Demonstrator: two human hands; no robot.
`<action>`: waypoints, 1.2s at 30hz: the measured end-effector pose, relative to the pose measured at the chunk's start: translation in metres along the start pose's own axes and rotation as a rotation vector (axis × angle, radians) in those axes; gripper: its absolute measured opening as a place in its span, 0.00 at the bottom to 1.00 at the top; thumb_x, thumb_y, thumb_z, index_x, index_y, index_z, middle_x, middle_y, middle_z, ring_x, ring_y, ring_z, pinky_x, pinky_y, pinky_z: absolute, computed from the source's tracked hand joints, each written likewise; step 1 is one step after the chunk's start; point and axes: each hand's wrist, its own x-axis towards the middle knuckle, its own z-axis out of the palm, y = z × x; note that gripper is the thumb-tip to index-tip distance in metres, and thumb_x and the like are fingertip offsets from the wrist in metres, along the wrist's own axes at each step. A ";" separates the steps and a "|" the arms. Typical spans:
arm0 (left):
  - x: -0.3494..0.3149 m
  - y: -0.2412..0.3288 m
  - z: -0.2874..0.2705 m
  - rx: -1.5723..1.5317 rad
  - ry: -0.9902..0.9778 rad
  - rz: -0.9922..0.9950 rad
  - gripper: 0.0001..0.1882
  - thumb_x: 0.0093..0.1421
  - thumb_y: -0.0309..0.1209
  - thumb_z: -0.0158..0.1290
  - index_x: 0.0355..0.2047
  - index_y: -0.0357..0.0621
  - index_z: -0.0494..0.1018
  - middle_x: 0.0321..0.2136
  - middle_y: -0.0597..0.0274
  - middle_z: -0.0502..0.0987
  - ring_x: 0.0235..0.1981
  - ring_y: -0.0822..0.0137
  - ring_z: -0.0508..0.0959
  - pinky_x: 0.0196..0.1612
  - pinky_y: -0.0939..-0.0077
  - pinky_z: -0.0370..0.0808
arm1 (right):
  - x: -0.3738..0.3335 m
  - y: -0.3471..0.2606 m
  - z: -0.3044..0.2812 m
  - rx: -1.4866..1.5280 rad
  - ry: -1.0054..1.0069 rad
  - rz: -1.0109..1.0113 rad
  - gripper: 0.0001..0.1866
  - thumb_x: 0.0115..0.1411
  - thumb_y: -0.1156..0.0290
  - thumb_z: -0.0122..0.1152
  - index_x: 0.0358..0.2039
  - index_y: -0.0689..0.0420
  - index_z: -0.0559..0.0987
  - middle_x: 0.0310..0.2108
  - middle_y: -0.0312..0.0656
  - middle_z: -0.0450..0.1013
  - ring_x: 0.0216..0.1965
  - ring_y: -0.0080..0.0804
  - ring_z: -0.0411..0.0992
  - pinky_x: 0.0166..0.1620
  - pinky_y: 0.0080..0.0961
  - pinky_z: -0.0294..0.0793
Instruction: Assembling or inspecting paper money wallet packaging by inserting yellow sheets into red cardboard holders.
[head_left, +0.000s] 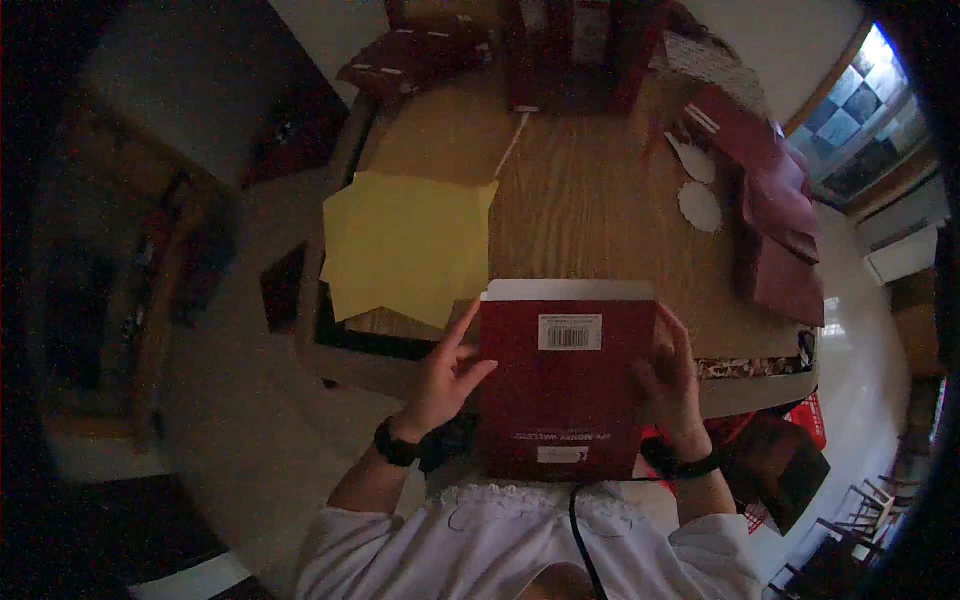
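Observation:
A dark red cardboard box (560,395) with a white barcode label is held upright in front of my body, at the table's near edge. Its pale flap (570,290) sticks up along the far edge. My left hand (448,375) grips the box's left side, with the fingers along the edge and the thumb toward the front face. On the opposite side my right hand (675,375) holds the right edge, its thumb lying on the face. Both wrists wear dark bands.
A yellow sheet (410,245) with jagged edges lies on the wooden table (570,200). Dark red flattened cartons (775,220) are piled at the right, beside a white round piece (700,206). More red packages (425,55) sit at the back. A red basket (808,420) stands below the right edge.

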 end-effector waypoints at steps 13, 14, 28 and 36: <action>0.008 -0.002 -0.009 -0.024 0.006 0.126 0.42 0.54 0.20 0.54 0.64 0.48 0.43 0.63 0.58 0.49 0.46 0.70 0.73 0.44 0.77 0.73 | 0.005 -0.031 0.000 -0.032 -0.052 0.283 0.42 0.53 0.88 0.51 0.64 0.50 0.46 0.48 0.47 0.69 0.48 0.33 0.69 0.49 0.29 0.69; 0.009 0.003 -0.008 -0.043 0.008 0.145 0.40 0.54 0.21 0.54 0.63 0.47 0.45 0.62 0.59 0.52 0.46 0.70 0.72 0.44 0.77 0.72 | 0.004 -0.027 0.000 -0.027 -0.057 0.246 0.42 0.52 0.88 0.51 0.64 0.50 0.47 0.49 0.48 0.68 0.48 0.33 0.69 0.50 0.29 0.69; 0.022 0.014 -0.013 -0.106 0.104 0.081 0.13 0.57 0.29 0.54 0.41 0.45 0.65 0.38 0.67 0.68 0.44 0.73 0.69 0.49 0.77 0.67 | 0.011 -0.018 -0.014 -0.082 0.099 0.317 0.12 0.60 0.78 0.48 0.45 0.60 0.68 0.40 0.38 0.71 0.40 0.24 0.67 0.44 0.21 0.67; 0.028 0.009 -0.017 -0.024 0.006 0.133 0.07 0.59 0.27 0.53 0.37 0.40 0.72 0.33 0.70 0.74 0.35 0.80 0.71 0.38 0.85 0.69 | 0.029 -0.057 -0.005 -0.312 -0.025 0.279 0.03 0.59 0.75 0.52 0.29 0.58 0.70 0.26 0.32 0.67 0.29 0.19 0.63 0.33 0.19 0.64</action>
